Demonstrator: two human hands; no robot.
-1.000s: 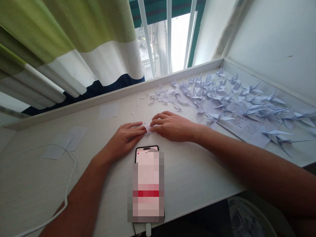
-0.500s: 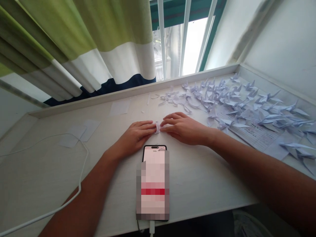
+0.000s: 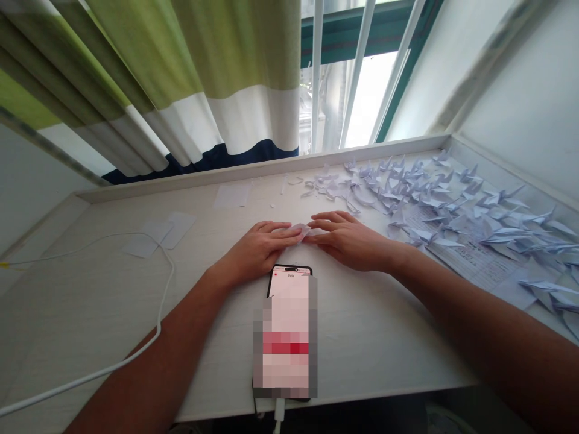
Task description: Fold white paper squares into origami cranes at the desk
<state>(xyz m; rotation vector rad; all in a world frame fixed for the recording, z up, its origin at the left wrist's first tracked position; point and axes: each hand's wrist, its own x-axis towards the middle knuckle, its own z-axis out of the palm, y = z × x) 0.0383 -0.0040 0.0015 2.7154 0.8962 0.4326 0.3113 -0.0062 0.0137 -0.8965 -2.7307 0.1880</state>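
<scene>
A small white folded paper point(image 3: 302, 229) is between my two hands, just above the desktop. My left hand point(image 3: 260, 248) comes from the left, its fingertips laid over the paper's left side. From the right, my right hand point(image 3: 350, 241) pinches the paper's right edge with thumb and forefinger, the other fingers loosely bent. The fingers partly cover the paper, and its exact shape is hard to make out. Directly in front of my hands lies a phone point(image 3: 289, 319) with its screen lit and a cable plugged into its near end.
Many folded paper cranes point(image 3: 434, 193) crowd the desk's right side, some on a printed sheet point(image 3: 470, 259). Curled paper scraps point(image 3: 323, 184) lie behind my hands. Flat paper squares point(image 3: 233, 194) rest at the back left. A white cable point(image 3: 167, 283) crosses my left forearm.
The paper between my fingers now shows wider and lies more slanted. My fingertips have shifted on it. The whole view has swung slightly left.
</scene>
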